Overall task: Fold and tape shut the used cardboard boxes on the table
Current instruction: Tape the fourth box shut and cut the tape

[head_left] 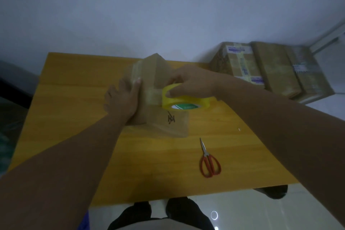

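Note:
A brown cardboard box [158, 117] with a black scribble on its near face stands in the middle of the yellow table [74, 110]. My left hand [125, 99] presses flat against the box's left side, thumb up on its top edge. My right hand [190, 82] grips a roll of yellow tape [179, 100] held over the box's top right, with a clear strip of tape running from the roll across the top of the box.
Red-handled scissors [209, 160] lie on the table to the front right of the box. Several taped cardboard boxes [261, 67] are stacked on the floor beyond the table's right end. A white wall rises behind the table. My feet show below the near edge.

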